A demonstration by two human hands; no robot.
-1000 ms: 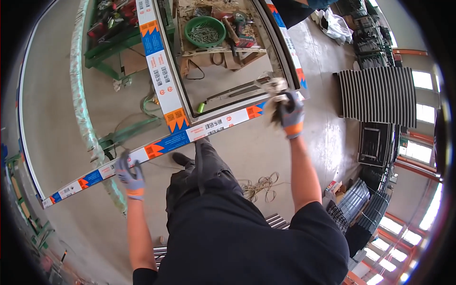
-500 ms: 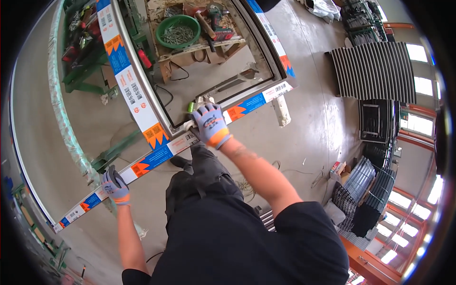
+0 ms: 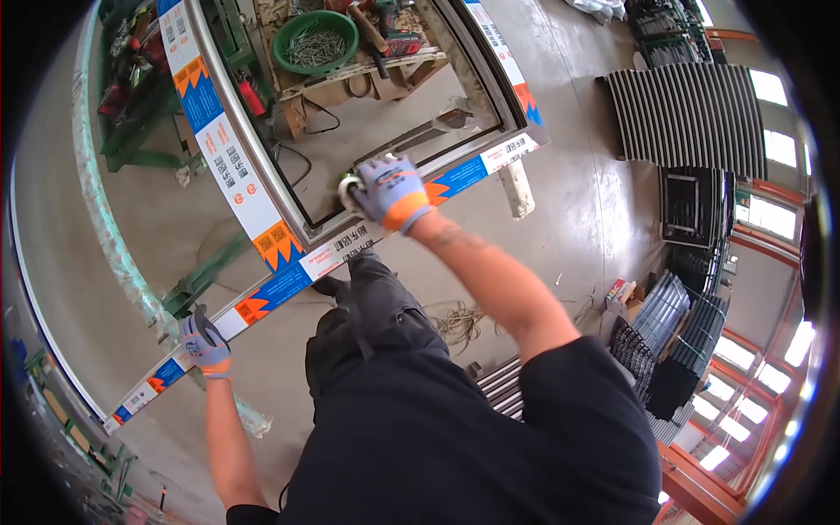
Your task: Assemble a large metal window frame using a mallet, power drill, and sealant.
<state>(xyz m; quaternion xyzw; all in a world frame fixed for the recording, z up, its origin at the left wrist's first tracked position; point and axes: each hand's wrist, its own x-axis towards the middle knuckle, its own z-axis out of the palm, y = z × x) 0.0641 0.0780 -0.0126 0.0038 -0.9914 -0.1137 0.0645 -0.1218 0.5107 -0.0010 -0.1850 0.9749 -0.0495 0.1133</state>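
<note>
A large metal frame (image 3: 293, 223) with a dark inner channel stretches before me, its faces covered in white, blue and orange protective film. My left hand (image 3: 206, 343), in a grey and orange glove, is closed round the near rail (image 3: 234, 322) toward its left end. Gloved likewise, my right hand (image 3: 391, 190) is above the near rail, by the frame's inner corner. In its closed fingers is a whitish rounded thing (image 3: 346, 191) with a bit of green; the glove hides most of it, so its kind is unclear.
Beyond the rail, a bench carries a green bowl (image 3: 315, 42) of screws, a hammer (image 3: 369, 39) and a cordless drill (image 3: 401, 35). A wrapped bar (image 3: 112, 236) runs along the left, near a green tool stand (image 3: 140, 140). Stacked profiles (image 3: 687, 118) stand at right; cords (image 3: 459, 324) lie on the floor.
My right hand has lifted a little off the near rail, bringing the whitish thing up with it. The left hand keeps its hold on the rail. The whole view has shifted slightly.
</note>
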